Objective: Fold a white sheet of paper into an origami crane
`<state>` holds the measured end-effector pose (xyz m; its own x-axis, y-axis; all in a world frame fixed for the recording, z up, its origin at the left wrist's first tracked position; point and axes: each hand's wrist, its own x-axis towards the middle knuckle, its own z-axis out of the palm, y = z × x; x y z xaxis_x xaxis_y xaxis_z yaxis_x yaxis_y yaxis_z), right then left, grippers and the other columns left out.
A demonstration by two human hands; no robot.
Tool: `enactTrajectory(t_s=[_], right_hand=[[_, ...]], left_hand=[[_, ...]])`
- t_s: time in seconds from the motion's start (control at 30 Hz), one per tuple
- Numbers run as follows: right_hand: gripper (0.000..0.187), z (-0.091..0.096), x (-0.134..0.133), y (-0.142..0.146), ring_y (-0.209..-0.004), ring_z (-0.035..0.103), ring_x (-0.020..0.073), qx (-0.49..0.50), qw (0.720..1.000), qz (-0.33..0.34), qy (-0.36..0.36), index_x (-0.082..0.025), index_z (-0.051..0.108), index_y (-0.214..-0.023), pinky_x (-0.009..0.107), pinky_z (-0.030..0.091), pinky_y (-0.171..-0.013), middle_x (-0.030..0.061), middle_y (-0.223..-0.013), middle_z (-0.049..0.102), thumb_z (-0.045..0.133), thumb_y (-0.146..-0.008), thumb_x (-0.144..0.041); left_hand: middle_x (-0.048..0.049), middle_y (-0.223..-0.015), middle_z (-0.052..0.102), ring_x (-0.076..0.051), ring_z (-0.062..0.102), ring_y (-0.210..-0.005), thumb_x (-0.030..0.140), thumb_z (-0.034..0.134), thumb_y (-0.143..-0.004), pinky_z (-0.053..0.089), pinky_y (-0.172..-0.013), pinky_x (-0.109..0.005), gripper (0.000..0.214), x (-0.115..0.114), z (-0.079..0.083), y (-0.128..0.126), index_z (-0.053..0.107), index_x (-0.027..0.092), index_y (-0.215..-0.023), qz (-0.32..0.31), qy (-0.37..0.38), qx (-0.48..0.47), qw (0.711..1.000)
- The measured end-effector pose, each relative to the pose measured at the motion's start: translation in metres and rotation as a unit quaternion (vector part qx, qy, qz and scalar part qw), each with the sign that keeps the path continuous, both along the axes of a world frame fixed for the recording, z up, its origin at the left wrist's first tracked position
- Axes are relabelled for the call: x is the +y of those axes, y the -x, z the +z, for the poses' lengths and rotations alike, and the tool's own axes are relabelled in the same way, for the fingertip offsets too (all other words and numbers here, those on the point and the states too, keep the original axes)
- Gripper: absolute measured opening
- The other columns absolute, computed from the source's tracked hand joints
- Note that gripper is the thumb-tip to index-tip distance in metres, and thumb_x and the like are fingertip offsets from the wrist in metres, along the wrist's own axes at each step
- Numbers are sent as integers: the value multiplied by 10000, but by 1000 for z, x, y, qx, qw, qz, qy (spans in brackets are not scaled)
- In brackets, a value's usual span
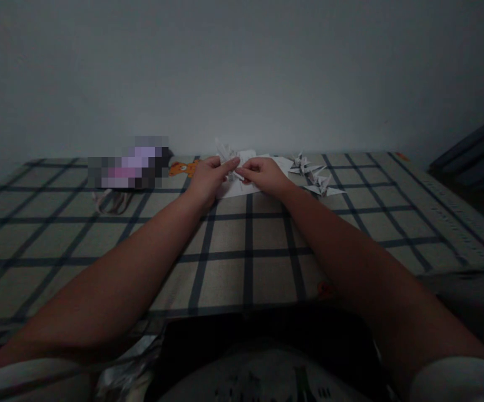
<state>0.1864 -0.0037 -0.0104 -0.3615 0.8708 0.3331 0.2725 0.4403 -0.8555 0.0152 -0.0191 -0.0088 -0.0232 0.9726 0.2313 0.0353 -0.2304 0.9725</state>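
Both hands are stretched forward and meet near the far edge of the bed, at a small white piece of folded paper [236, 174]. Left hand [208, 177] lies knuckles up, its index finger extended and pressing toward the fold, the other fingers curled in; it appears pinched on the paper rather than spread. Right hand [264, 173] is likewise closed down, thumb and forefinger nipping the same piece from the other side. Fingertips of the two hands are almost touching over the fold. The paper sits on top of flat white sheets [242, 188] lying on the grey checked bedcover with dark grid lines [245, 268], close to the pale wall [242, 67]. Just behind the hands, a crumpled or partly folded white paper shape [226, 151] stands up; its form cannot be made out in the dim light. To the right of the right hand, two finished white paper cranes [315, 174] rest on the cover, one just behind the other, near but apart from the hand. An orange cartoon print [183, 167] shows on the cover left of the left hand. Further left lies a blurred purple object [130, 164], with pale looped straps [111, 200] just in front of it.
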Motion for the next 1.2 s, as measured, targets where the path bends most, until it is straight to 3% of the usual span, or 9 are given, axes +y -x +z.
enactTrajectory(t_s=[0.2, 0.63, 0.87, 1.0, 1.2], right_hand=[[179, 4, -4, 3, -666, 624, 109, 46, 996, 21, 71, -156, 672, -790, 255, 523, -703, 23, -741, 715, 687, -900, -296], [211, 8, -6, 5, -589, 563, 91, 47, 996, -12, 71, -191, 514, -716, 225, 460, -614, -38, -617, 588, 605, -904, -165], [236, 12, -11, 4, -595, 551, 95, 51, 996, 0, 73, -181, 551, -722, 233, 454, -627, -35, -623, 581, 612, -944, -234], [256, 10, -9, 2, -583, 543, 89, 57, 997, -7, 59, -182, 543, -706, 226, 432, -613, -35, -602, 588, 626, -941, -242], [240, 6, -4, -1, -533, 502, 72, 65, 996, -41, 44, -196, 502, -711, 219, 390, -583, -64, -559, 563, 619, -920, -210]], left_hand=[[25, -668, 568, -96, 503, -630, 416, 825, -739, 399, -595, -205, 342, 3, -2, 0, 580, 191, -661, 36, 13, -44, 998], [15, -692, 591, -109, 546, -655, 494, 795, -748, 424, -623, -213, 361, 5, -1, 1, 589, 201, -702, 57, 3, -49, 997], [46, -539, 463, -74, 410, -509, 422, 802, -761, 317, -502, -216, 438, 7, 5, 6, 480, 195, -569, 83, -49, -15, 995], [34, -547, 529, -78, 453, -520, 447, 819, -743, 353, -508, -204, 408, 5, 4, 4, 550, 182, -589, 81, -71, -15, 994], [-6, -728, 688, -108, 604, -627, 351, 888, -634, 465, -585, -213, 320, 8, 2, 2, 653, 161, -739, 46, -24, -76, 996]])
